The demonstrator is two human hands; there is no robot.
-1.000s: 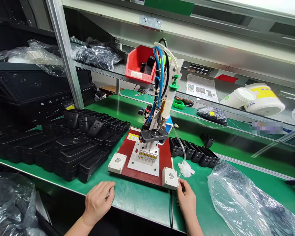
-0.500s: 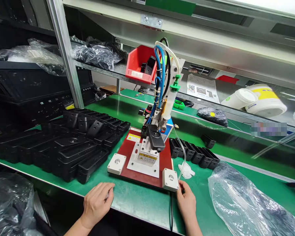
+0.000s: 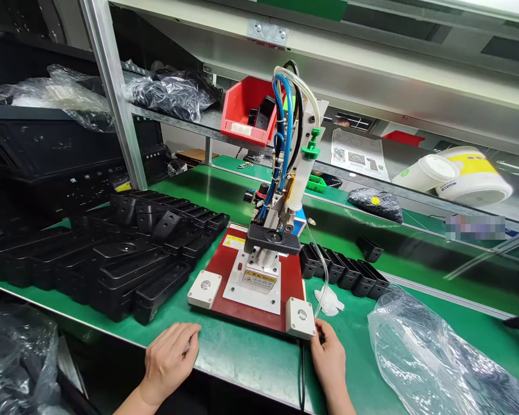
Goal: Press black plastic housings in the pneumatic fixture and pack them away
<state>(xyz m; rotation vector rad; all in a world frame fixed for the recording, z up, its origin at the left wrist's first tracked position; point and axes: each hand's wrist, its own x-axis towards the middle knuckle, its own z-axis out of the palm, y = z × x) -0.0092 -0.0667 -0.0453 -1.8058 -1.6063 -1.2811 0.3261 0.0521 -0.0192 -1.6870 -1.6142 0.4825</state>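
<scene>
My left hand [image 3: 168, 354] rests loosely curled at the bench's front edge; its fingers are pressed together, and whatever is under them is hidden. Beside the right button box [image 3: 301, 317], my right hand [image 3: 328, 351] lies with bent fingers touching or close to the box's side; I cannot make out anything in it. Between and beyond the hands stands a machine on a red base [image 3: 216, 282], with blue hoses and a clear syringe [image 3: 297, 187]. On its fixture sits a black part [image 3: 272, 239], lying crosswise beneath the nozzle. The left button box [image 3: 205, 289] is on the base's front left.
Many black housings [image 3: 130, 282] are piled on the green bench [image 3: 233, 357] at left. A row of black housings [image 3: 346, 271] stands right of the machine, near a plastic bag [image 3: 436, 351]. A red bin [image 3: 246, 109] and white tubs [image 3: 471, 178] sit on the shelf.
The black part on the fixture has turned from pointing toward the front to lying crosswise. Both hands have stayed nearly where they were.
</scene>
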